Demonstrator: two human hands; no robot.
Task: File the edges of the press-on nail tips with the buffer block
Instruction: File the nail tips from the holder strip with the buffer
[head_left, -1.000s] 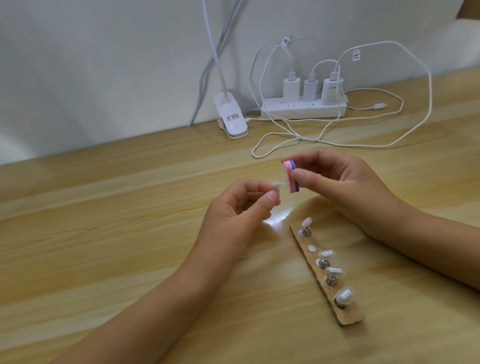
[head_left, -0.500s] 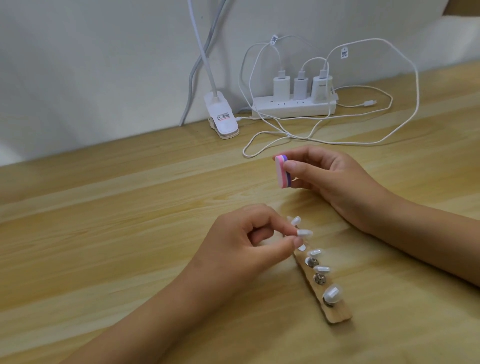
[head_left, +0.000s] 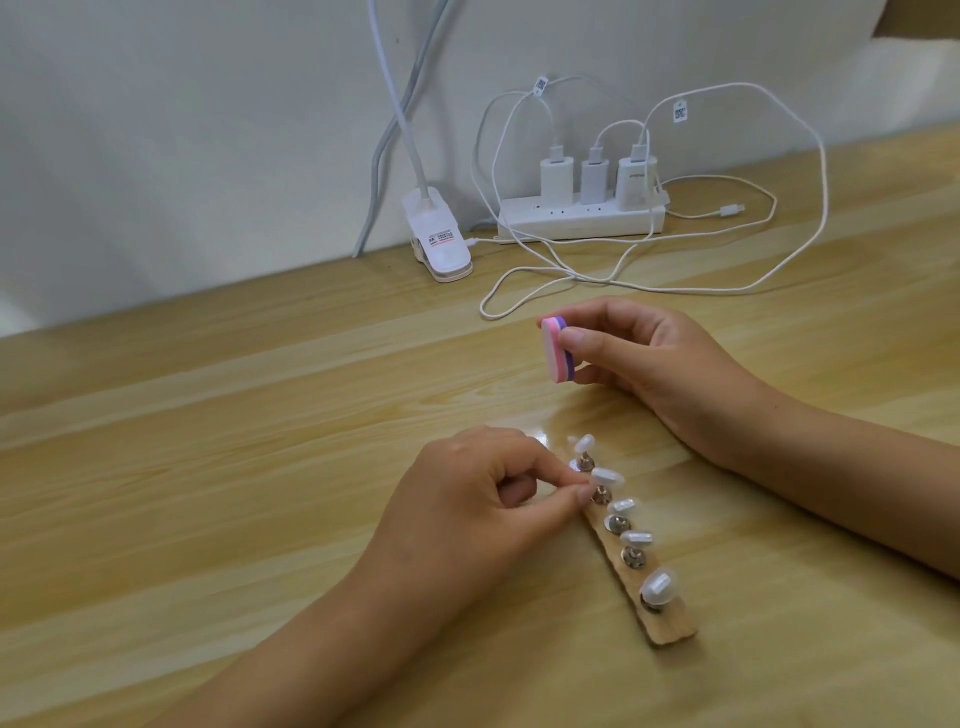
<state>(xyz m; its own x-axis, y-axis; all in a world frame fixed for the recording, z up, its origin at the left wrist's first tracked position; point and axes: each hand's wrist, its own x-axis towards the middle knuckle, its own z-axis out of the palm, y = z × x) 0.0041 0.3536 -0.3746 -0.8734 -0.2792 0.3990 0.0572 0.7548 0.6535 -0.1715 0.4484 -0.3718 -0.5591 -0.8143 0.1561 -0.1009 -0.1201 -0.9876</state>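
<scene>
A wooden strip (head_left: 671, 631) lies on the table and carries several white nail tips on metal pegs. My left hand (head_left: 467, 504) is beside its far end. Thumb and index finger pinch the peg under the second nail tip (head_left: 607, 476). Other tips stand at the far end (head_left: 585, 444) and the near end (head_left: 657, 587). My right hand (head_left: 654, 364) hovers above and behind the strip. It grips an oval buffer block (head_left: 555, 353) with pink, white and purple layers, held on edge and apart from the tips.
At the back by the wall are a white power strip (head_left: 582, 221) with three chargers, loose white cables (head_left: 727, 288) looping over the table, and a white lamp clip (head_left: 439, 244). The wooden table (head_left: 208, 467) spreads to the left.
My left hand came down from beside the buffer block, carrying a nail tip to the strip's second spot. The right hand kept the block raised, shifting only slightly.
</scene>
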